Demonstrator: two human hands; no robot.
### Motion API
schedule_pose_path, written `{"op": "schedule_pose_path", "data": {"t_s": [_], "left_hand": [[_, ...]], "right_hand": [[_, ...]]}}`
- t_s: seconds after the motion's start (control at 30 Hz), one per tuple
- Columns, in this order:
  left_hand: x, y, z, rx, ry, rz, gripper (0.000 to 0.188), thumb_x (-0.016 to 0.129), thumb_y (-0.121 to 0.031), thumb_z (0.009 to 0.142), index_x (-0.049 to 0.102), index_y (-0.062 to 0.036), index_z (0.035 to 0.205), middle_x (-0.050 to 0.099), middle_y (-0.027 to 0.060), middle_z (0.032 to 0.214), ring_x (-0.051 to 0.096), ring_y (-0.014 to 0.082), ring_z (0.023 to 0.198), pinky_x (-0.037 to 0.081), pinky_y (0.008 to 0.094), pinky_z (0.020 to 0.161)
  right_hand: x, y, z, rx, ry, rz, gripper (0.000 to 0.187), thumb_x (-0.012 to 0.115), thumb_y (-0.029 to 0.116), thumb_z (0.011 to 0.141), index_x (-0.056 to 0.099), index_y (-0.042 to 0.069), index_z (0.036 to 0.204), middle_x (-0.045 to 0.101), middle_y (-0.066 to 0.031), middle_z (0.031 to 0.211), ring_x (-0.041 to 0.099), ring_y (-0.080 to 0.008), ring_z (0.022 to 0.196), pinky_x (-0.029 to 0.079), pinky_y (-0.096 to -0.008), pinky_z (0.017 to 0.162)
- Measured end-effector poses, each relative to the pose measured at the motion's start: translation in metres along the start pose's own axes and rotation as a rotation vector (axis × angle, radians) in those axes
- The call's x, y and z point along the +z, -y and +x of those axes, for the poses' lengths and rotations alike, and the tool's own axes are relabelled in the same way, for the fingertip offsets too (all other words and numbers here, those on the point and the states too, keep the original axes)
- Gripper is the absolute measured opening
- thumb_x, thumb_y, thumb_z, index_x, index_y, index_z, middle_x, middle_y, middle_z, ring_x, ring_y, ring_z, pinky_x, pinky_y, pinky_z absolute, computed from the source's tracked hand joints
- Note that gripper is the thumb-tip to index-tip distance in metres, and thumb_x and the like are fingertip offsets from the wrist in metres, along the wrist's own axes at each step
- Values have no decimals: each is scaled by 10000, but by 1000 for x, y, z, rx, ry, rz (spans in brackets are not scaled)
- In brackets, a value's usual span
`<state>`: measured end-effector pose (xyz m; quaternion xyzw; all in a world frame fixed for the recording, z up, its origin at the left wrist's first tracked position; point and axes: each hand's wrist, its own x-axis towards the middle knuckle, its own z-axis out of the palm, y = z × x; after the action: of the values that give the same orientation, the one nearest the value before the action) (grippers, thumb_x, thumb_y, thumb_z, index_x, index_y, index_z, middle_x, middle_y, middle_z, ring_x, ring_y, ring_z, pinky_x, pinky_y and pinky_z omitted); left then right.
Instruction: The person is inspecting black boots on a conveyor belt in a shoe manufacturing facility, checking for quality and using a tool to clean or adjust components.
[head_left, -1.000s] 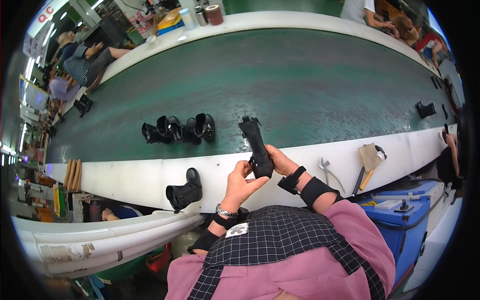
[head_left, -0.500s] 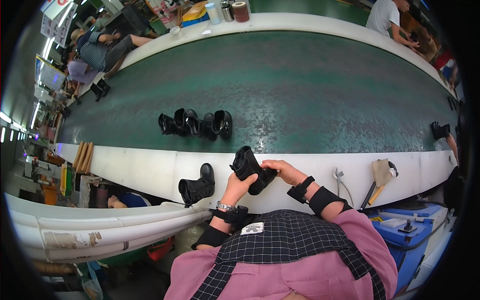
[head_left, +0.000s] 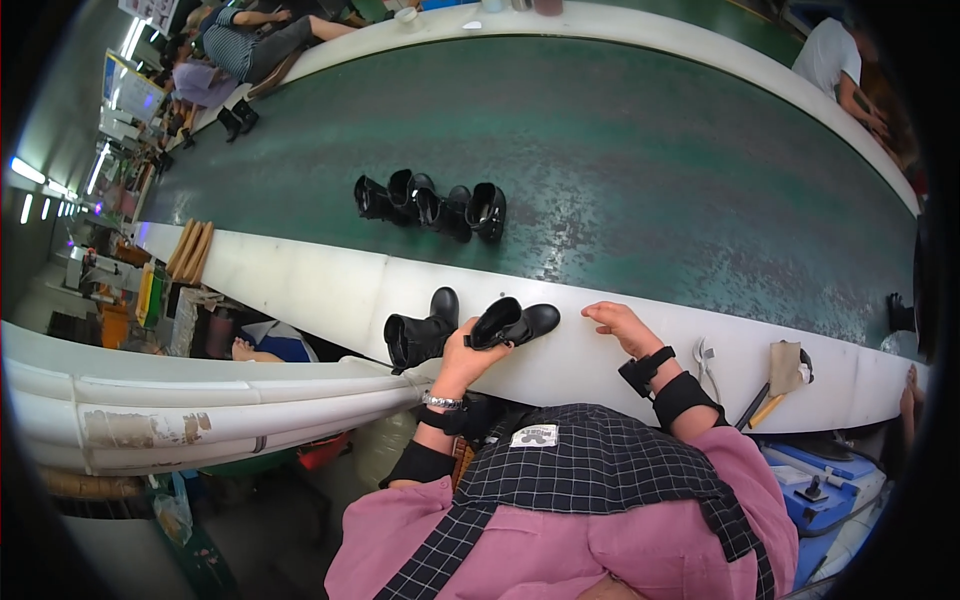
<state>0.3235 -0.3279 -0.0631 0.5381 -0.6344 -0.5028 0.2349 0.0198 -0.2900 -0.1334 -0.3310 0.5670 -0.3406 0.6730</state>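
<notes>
My left hand is closed around the shaft of a black boot, held low over the white ledge. Its rounded toe points right and its opening shows dark inside. Off to the right of that toe, my right hand touches nothing, its fingers stretched out toward the boot. Another black boot rests on the ledge just left of my left hand, toe pointing away from me and shaft opening toward me.
Several black boots stand grouped on the green belt. Pincers, a beige pad and a yellow-handled tool lie on the white ledge at right. Wooden sticks lean at left. Other people sit across the belt.
My right hand has let go of the boot and moved right. The boot has been lowered and tilted, its toe now pointing right. The view has shifted, too.
</notes>
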Motion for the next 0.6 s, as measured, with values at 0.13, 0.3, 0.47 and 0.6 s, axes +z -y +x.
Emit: {"op": "schedule_pose_path", "data": {"t_s": [0.13, 0.3, 0.47, 0.6], "left_hand": [[-4, -23, -4, 118, -106, 23, 512, 815, -253, 623, 620, -25, 1038, 674, 102, 894, 643, 187, 829, 494, 305, 777], [0, -47, 6, 239, -170, 258, 358, 772, -260, 692, 645, -11, 916, 648, 148, 758, 630, 223, 684, 485, 316, 652], [-23, 13, 12, 104, -182, -10, 247, 686, -150, 765, 675, 25, 939, 691, 131, 852, 631, 240, 722, 489, 312, 766], [-39, 8, -5, -290, -96, 4, 453, 630, -275, 852, 551, 49, 1159, 602, 190, 1146, 590, 256, 953, 451, 412, 833]], "right_hand": [[-3, -2, 14, 9, 19, -61, 315, 544, 328, 896, 617, 89, 1087, 603, -6, 1103, 505, -114, 1035, 396, -293, 853], [-19, -10, 13, -46, -19, -86, 330, 560, 350, 889, 644, 86, 1068, 608, -16, 1061, 532, -143, 973, 444, -309, 797], [-10, -42, 46, -289, 101, -187, 335, 522, 308, 915, 623, 84, 1141, 582, -26, 1142, 529, -138, 987, 484, -310, 764], [-1, -59, 67, -500, 40, -206, 179, 580, 185, 806, 531, 22, 752, 507, -32, 680, 459, -172, 600, 396, -372, 485]]}}
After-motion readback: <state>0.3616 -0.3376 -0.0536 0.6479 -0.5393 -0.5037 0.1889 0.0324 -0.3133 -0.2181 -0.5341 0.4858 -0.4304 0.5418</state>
